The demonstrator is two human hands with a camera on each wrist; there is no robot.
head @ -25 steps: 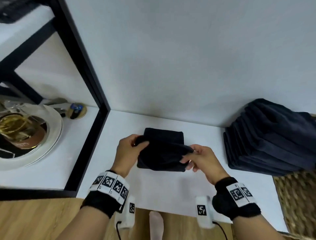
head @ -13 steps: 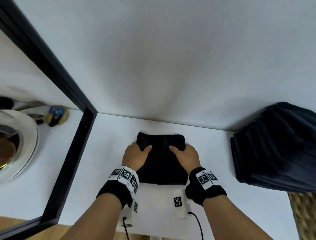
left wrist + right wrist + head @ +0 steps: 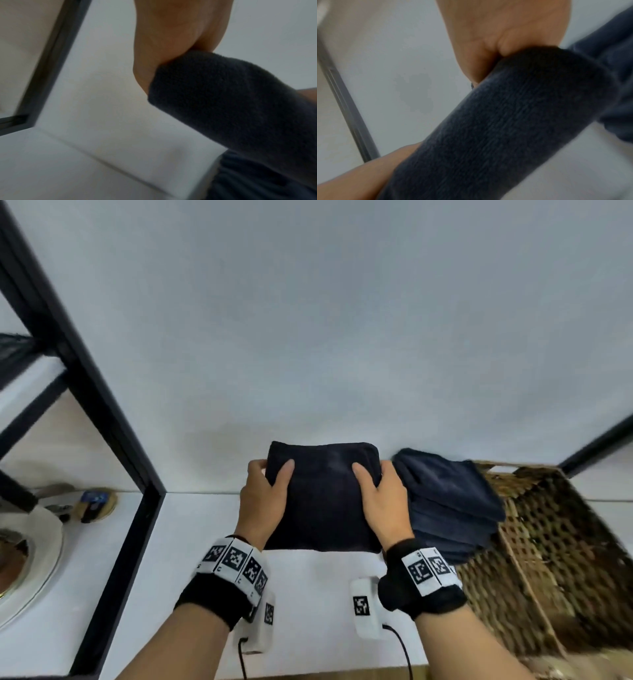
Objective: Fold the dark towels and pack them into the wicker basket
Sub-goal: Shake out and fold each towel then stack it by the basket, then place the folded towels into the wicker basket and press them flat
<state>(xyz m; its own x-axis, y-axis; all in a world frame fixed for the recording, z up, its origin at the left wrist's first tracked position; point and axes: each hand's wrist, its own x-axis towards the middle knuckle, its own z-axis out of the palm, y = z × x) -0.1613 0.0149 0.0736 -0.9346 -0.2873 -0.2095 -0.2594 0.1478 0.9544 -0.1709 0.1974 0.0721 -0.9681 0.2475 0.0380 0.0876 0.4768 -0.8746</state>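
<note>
Both wrist views are showing little but blurred palm and dark cloth. The left hand (image 3: 263,501) and right hand (image 3: 383,501) are gripping the folded towel (image 3: 323,501) by its sides, thumbs on top, fingers hidden beneath, above the white table (image 3: 191,559). The towel stack (image 3: 448,501) is leaning beside the wicker basket (image 3: 555,559), under a plain white wall

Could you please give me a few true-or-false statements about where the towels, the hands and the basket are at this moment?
1. Both hands hold the folded towel. True: left hand and right hand have a grip on its sides.
2. The wicker basket is left of the hands. False: it is on the right.
3. A towel stack lies beside the basket. True.
4. The held towel is white. False: it is dark.
</note>
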